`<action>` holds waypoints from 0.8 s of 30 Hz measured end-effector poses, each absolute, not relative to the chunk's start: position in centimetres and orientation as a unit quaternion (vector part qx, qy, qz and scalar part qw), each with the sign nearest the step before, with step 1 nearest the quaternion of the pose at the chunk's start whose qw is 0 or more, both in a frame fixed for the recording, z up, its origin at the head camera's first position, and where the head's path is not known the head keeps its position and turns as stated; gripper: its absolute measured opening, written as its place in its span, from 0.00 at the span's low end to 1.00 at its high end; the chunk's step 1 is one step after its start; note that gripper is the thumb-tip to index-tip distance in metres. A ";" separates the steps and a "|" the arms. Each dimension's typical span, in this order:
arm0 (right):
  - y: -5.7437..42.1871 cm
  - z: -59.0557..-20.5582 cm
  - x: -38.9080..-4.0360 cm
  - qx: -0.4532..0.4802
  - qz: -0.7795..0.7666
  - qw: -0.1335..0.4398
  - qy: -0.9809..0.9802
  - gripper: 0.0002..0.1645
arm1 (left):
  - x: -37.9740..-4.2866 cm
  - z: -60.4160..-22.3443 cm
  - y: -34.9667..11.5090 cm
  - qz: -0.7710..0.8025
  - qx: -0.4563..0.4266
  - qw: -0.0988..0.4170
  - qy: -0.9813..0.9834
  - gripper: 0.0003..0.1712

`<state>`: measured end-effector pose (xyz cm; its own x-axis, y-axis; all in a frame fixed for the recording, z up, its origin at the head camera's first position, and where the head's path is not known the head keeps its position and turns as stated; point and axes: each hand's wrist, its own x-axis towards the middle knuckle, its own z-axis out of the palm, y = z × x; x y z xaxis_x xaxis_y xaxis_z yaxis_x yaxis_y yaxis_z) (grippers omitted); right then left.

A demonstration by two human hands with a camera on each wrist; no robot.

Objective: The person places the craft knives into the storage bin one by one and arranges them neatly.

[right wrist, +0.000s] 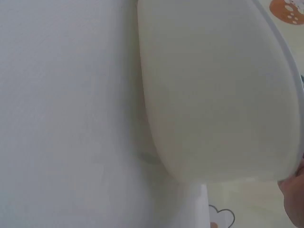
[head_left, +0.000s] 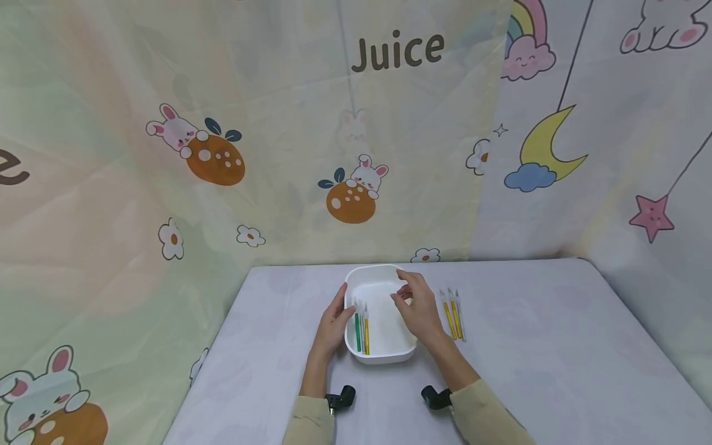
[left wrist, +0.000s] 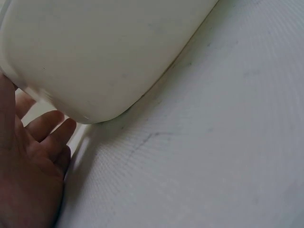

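A white rectangular tray [head_left: 384, 357] with rounded corners lies on the table. My left hand [head_left: 332, 324] grips its left side, thumb over the rim and fingers along the outer wall; the left wrist view shows that hand [left wrist: 38, 156] beside the wall [left wrist: 104, 57]. Inside, along the left, lie slim pen-like sticks: a green one [head_left: 358, 332], a grey one [head_left: 362, 334] and a yellow one [head_left: 366, 335], with pale tips pointing away. Over the tray's right side is my right hand [head_left: 417, 309], thumb and forefinger apart, nothing visible between them. The right wrist view mostly shows the tray wall [right wrist: 218, 95].
Right of the tray, two yellow sticks [head_left: 449, 320] and a grey stick [head_left: 461, 321] lie side by side on the white-covered table [head_left: 556, 358]. Behind the table hangs a printed cloth backdrop [head_left: 289, 154]. Black wrist cameras [head_left: 436, 397] sit at both cuffs.
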<state>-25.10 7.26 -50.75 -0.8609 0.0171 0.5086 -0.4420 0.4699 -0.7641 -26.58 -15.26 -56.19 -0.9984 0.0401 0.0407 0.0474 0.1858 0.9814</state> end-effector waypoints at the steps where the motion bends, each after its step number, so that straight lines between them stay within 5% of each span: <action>1: 7.5 -50.8 -25.1 0.125 0.500 0.233 -0.824 0.35 | -26.6 -56.2 -15.2 -0.638 -0.030 0.004 -0.769 0.36; 24: 10.9 -52.2 -25.0 0.052 0.500 0.248 -0.828 0.34 | -26.5 -56.3 -15.1 -0.649 -0.028 0.007 -0.760 0.36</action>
<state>-24.99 10.91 -52.16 -0.8718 0.1628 0.4620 -0.3334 0.4938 -0.8032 -26.52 -15.09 -56.25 -0.9983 0.0341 0.0469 0.0517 0.1557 0.9864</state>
